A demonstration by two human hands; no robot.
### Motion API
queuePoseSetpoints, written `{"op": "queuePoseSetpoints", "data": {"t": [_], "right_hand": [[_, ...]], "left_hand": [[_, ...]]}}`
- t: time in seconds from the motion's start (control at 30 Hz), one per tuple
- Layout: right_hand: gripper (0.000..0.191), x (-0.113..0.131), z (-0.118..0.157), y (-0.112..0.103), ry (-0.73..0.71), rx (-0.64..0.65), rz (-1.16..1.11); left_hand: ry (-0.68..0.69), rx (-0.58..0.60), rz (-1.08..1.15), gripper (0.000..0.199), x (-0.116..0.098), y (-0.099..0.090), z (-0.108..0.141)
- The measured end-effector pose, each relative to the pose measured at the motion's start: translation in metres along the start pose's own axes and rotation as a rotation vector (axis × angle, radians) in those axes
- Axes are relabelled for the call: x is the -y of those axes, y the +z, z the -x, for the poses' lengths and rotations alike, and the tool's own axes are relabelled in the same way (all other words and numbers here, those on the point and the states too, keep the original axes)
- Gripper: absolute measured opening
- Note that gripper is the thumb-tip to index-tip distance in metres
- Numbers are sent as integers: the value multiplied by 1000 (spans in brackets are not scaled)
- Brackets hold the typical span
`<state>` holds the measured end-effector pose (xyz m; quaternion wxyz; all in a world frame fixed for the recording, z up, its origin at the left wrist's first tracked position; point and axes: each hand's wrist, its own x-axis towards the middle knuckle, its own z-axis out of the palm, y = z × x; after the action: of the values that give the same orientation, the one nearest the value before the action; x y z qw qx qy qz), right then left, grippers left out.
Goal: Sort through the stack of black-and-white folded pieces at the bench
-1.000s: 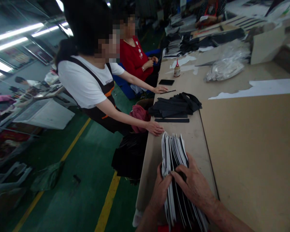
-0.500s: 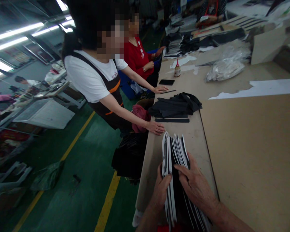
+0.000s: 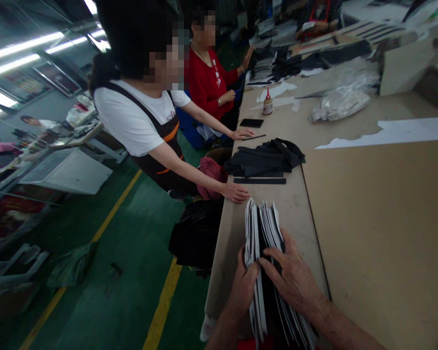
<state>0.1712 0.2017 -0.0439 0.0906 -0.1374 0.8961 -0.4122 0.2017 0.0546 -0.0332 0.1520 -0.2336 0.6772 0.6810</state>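
Observation:
Two bundles of thin, dark panels with white edges stand on edge at the near end of the table. My left hand (image 3: 244, 287) is closed around the left bundle of panels (image 3: 252, 233), its thumb on the inner side. My right hand (image 3: 297, 279) grips the right bundle of panels (image 3: 270, 224) from its outer side. Its thumb and forefinger reach into the gap between the bundles, close to the left thumb. A dark panel face shows in that gap. The lower ends of the bundles run out of view near my body.
Beyond the panels lie black strips (image 3: 264, 159), a phone (image 3: 251, 123) and a red-capped bottle (image 3: 267, 103). A co-worker in an apron (image 3: 164, 141) leans both hands on the table's left edge. A brown board (image 3: 383, 218) covers the right side. A black bag (image 3: 197, 236) stands on the floor.
My right thumb and forefinger have shifted slightly left, closer to my left thumb. The right bundle's top leans a little further left. The co-worker in red has raised a hand.

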Motion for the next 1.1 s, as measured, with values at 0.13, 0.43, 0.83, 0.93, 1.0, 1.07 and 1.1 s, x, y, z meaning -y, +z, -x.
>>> {"op": "queuePoseSetpoints", "data": {"t": [0.13, 0.43, 0.83, 0.93, 1.0, 1.07, 1.1], "right_hand": [[25, 0, 0, 1, 8, 3, -6], [24, 0, -1, 4, -17, -13, 23], [19, 2, -1, 3, -11, -22, 30], [20, 3, -1, 3, -17, -26, 33], [21, 2, -2, 3, -21, -30, 34], [21, 2, -2, 3, -29, -36, 33], [21, 1, -2, 3, -31, -40, 33]], "left_hand": [[41, -18, -10, 53, 0, 0, -1], [32, -11, -5, 51, 8, -1, 0], [35, -7, -7, 51, 9, -2, -2], [51, -11, -18, 51, 9, -1, -1], [66, -7, -19, 50, 10, -2, -2], [61, -9, -15, 50, 11, -2, -3], [56, -10, -12, 50, 11, -2, -3]]}}
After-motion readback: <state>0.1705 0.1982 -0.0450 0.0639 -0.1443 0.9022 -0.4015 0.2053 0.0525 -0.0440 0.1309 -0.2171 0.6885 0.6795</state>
